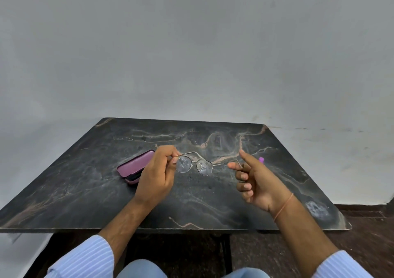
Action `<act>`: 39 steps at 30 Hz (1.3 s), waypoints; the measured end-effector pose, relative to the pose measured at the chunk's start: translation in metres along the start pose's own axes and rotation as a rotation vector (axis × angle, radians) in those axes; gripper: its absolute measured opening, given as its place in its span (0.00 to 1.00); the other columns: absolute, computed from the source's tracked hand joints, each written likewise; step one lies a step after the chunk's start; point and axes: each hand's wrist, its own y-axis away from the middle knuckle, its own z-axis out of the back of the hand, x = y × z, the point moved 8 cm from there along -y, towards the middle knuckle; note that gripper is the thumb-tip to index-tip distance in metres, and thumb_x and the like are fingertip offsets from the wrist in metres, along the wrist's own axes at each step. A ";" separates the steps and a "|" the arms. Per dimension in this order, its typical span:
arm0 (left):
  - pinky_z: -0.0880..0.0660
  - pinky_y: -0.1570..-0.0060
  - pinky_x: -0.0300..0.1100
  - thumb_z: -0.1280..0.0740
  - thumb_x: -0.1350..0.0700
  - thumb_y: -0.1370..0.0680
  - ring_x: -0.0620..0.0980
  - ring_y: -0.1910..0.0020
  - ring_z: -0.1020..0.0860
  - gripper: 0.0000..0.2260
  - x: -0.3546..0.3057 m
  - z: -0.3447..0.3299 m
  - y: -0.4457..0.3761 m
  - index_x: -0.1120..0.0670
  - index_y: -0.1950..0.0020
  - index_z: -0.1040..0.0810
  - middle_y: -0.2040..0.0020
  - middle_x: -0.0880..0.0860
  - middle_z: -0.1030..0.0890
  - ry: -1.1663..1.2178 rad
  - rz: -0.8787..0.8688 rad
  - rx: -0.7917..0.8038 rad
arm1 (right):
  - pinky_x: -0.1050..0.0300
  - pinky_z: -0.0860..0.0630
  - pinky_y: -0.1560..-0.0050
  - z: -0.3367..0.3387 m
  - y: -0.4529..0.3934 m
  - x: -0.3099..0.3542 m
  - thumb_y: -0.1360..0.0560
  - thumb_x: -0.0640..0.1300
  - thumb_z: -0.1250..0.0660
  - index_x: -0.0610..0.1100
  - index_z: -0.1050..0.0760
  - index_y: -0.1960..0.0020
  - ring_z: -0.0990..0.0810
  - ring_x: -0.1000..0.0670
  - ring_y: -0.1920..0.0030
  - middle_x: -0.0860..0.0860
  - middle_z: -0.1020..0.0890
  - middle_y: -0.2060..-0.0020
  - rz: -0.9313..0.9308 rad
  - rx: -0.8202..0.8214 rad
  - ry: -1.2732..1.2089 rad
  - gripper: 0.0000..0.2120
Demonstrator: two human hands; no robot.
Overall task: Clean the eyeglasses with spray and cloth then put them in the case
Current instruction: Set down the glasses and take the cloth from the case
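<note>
**Both hands hold thin-framed glasses above the marble surface**

The thin, silver-coloured metal eyeglasses (195,165) with clear lenses hang in the air just above the middle of the dark, marble-patterned surface (85,192), held at both ends. Both lenses carry pale smears or droplets.

The left hand (156,175) sits at 9 o'clock of the glasses, its thumb and fingers pinched together on the left end of the frame, where the temple arm meets the lens rim. The right hand (254,181) sits at 3 o'clock of the glasses, its thumb and forefinger closed on the tip of the right temple arm, the other fingers curled into the palm. A thin, pale orange thread band (284,207) circles the right wrist.

At 9 o'clock of the left hand, partly hidden behind it, a mauve, oblong hard-shell glasses case (134,164) lies on the surface with its lid up and a dark lining showing at the near end. Just past the right hand, at its 1 o'clock, a small bright purple object (261,160) peeks out; too little shows to tell what it is.

Light blue striped shirt sleeves (89,256) are rolled back on both forearms. A grey plain wall (191,53) stands behind the surface.
</note>
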 end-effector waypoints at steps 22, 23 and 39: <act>0.18 0.50 0.52 0.42 0.50 0.10 0.54 0.44 0.19 0.10 0.037 -0.027 0.000 0.49 0.33 0.24 0.32 0.52 0.21 -0.602 -0.635 0.651 | 0.67 0.45 0.76 0.015 -0.030 -0.036 0.20 0.46 0.27 0.38 0.15 0.42 0.37 0.56 0.76 0.54 0.30 0.72 0.072 -0.001 0.279 0.13; 0.18 0.51 0.52 0.42 0.50 0.10 0.54 0.45 0.19 0.10 0.039 -0.030 0.001 0.49 0.33 0.24 0.32 0.51 0.21 -0.609 -0.640 0.660 | 0.67 0.45 0.76 0.016 -0.032 -0.038 0.20 0.46 0.27 0.38 0.15 0.42 0.37 0.55 0.77 0.53 0.30 0.72 0.077 -0.011 0.273 0.13; 0.19 0.58 0.51 0.41 0.51 0.11 0.51 0.50 0.22 0.09 0.055 -0.044 0.002 0.48 0.32 0.26 0.32 0.50 0.22 -0.652 -0.584 0.778 | 0.63 0.41 0.81 0.021 -0.046 -0.044 0.21 0.42 0.26 0.36 0.18 0.47 0.34 0.53 0.79 0.50 0.30 0.72 0.102 -0.046 0.402 0.09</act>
